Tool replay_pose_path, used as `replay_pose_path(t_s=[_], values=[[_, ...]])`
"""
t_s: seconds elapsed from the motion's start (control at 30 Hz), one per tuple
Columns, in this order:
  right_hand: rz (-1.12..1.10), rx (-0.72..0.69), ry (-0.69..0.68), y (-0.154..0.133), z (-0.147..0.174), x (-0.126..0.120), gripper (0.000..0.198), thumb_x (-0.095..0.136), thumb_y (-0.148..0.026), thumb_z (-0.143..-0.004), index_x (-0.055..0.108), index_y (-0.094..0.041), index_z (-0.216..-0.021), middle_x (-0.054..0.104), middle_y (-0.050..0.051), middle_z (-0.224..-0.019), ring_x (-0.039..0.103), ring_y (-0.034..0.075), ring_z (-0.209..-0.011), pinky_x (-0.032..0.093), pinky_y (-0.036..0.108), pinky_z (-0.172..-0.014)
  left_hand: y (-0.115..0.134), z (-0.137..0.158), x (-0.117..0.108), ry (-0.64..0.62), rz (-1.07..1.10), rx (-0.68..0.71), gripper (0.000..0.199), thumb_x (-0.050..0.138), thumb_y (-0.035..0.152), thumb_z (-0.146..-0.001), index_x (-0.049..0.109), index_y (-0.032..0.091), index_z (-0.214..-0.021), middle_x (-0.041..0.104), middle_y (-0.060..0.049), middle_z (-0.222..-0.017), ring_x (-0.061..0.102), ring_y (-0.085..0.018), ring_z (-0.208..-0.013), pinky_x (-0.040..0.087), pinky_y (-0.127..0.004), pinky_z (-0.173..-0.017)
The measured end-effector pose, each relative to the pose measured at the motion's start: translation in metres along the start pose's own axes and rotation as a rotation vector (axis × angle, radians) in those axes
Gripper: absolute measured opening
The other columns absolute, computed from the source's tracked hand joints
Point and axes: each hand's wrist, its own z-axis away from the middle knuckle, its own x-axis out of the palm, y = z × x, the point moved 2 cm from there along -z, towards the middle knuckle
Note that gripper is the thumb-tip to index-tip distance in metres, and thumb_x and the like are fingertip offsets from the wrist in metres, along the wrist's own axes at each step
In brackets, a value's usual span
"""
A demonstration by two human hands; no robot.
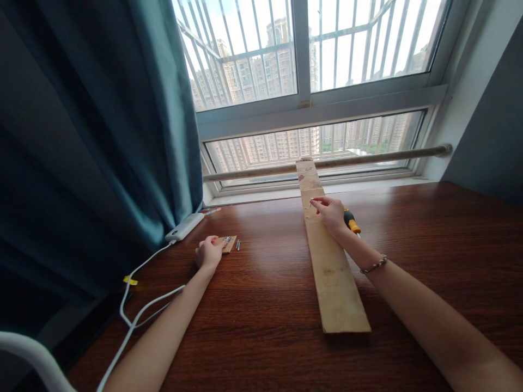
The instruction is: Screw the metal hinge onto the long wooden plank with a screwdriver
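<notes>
A long pale wooden board (333, 272) lies lengthwise on the table, its far end reaching the window rail. Above its upper part, my right hand (329, 212) is closed in a pinch around a small screw (311, 202), seen only in part. Next to that wrist lies a screwdriver (351, 220) with a black and orange handle, partly hidden. Over on the left, my left hand (209, 252) is closed at the edge of a small flat tan piece (231, 243), which has small metal bits on it. Loose screws (238, 245) lie just right of this piece.
A white power strip (184, 227) with a white cable (141, 267) sits at the table's left, by a blue curtain (175, 136). A metal rail (376, 157) crosses in front of the window. The brown wooden table (265, 305) spans the foreground.
</notes>
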Motion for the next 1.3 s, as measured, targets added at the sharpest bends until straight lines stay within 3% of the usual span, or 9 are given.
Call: replay_pose_path(t_s=[0.07, 0.17, 0.33, 0.47, 0.57, 0.77, 0.9, 1.13, 1.3], values=[[-0.059, 0.046, -0.012, -0.004, 0.002, -0.001, 0.032, 0.066, -0.042, -0.064, 0.072, -0.015, -0.081, 0.055, -0.002, -0.05, 0.049, 0.011, -0.049, 0.034, 0.024, -0.052, 0.01, 0.008, -0.009, 0.141, 0.016, 0.08, 0.045, 0.058, 0.047, -0.072, 0.056, 0.017, -0.105, 0.053, -0.014, -0.109, 0.049, -0.029, -0.102, 0.038, -0.042, -0.085], [-0.153, 0.121, -0.079, -0.017, 0.006, 0.0, 0.035, 0.067, -0.043, -0.063, 0.071, -0.013, -0.08, 0.056, 0.0, -0.053, 0.047, 0.01, -0.05, 0.034, 0.023, -0.05, 0.041, 0.031, -0.027, 0.252, 0.105, 0.401, 0.041, 0.055, 0.04, -0.077, 0.054, 0.017, -0.111, 0.047, -0.014, -0.122, 0.042, -0.028, -0.113, 0.031, -0.042, -0.096], [-0.266, 0.222, -0.361, -0.054, 0.031, 0.014, 0.037, 0.07, -0.043, -0.058, 0.071, -0.011, -0.077, 0.053, 0.0, -0.051, 0.042, 0.007, -0.046, 0.026, 0.02, -0.042, 0.109, 0.086, -0.052, -0.107, 0.437, 0.65, 0.025, 0.053, 0.038, -0.08, 0.062, 0.02, -0.095, 0.059, -0.007, -0.109, 0.05, -0.023, -0.106, 0.036, -0.036, -0.094], [-0.298, 0.243, -0.509, -0.075, 0.053, 0.027, 0.029, 0.072, -0.037, -0.057, 0.071, -0.012, -0.072, 0.056, 0.0, -0.052, 0.04, 0.006, -0.047, 0.026, 0.02, -0.044, 0.152, 0.115, -0.063, -0.473, 0.832, 0.535, 0.034, 0.055, 0.04, -0.078, 0.062, 0.018, -0.103, 0.064, -0.008, -0.105, 0.058, -0.021, -0.096, 0.044, -0.031, -0.081], [-0.281, 0.22, -0.527, -0.076, 0.06, 0.032, 0.023, 0.071, -0.031, -0.057, 0.072, -0.012, -0.069, 0.061, 0.001, -0.057, 0.043, 0.007, -0.05, 0.03, 0.02, -0.047, 0.168, 0.123, -0.063, -0.624, 0.988, 0.45, 0.034, 0.061, 0.038, -0.073, 0.065, 0.016, -0.099, 0.067, -0.009, -0.099, 0.06, -0.021, -0.095, 0.044, -0.029, -0.081], [-0.284, 0.298, -0.562, -0.062, 0.071, 0.04, 0.025, 0.073, -0.03, -0.054, 0.072, -0.011, -0.07, 0.064, 0.002, -0.058, 0.048, 0.009, -0.055, 0.034, 0.022, -0.052, 0.158, 0.128, -0.046, -0.77, 1.135, 0.115, 0.03, 0.07, 0.038, -0.064, 0.069, 0.014, -0.082, 0.069, -0.008, -0.081, 0.061, -0.017, -0.078, 0.043, -0.027, -0.071], [-0.3, 0.341, -0.532, -0.053, 0.078, 0.047, 0.029, 0.072, -0.036, -0.058, 0.073, -0.011, -0.072, 0.063, 0.001, -0.057, 0.04, 0.006, -0.048, 0.028, 0.021, -0.047, 0.145, 0.129, -0.038, -0.866, 1.181, -0.046, 0.031, 0.071, 0.04, -0.064, 0.069, 0.016, -0.083, 0.069, -0.009, -0.089, 0.06, -0.015, -0.08, 0.042, -0.024, -0.069], [-0.487, 0.387, -0.569, -0.051, 0.087, 0.053, 0.027, 0.074, -0.035, -0.056, 0.07, -0.01, -0.068, 0.064, 0.002, -0.056, 0.052, 0.009, -0.052, 0.042, 0.023, -0.056, 0.145, 0.132, -0.036, -0.954, 1.178, -0.032, 0.035, 0.069, 0.044, -0.065, 0.071, 0.015, -0.085, 0.069, -0.011, -0.09, 0.061, -0.016, -0.08, 0.043, -0.027, -0.073], [-0.377, 0.338, -0.562, -0.049, 0.086, 0.053, 0.026, 0.075, -0.028, -0.054, 0.07, -0.01, -0.073, 0.065, 0.003, -0.057, 0.058, 0.013, -0.05, 0.049, 0.027, -0.055, 0.145, 0.136, -0.037, -0.908, 1.099, 0.04, 0.035, 0.07, 0.044, -0.062, 0.072, 0.014, -0.079, 0.069, -0.011, -0.08, 0.06, -0.017, -0.074, 0.044, -0.028, -0.069]])
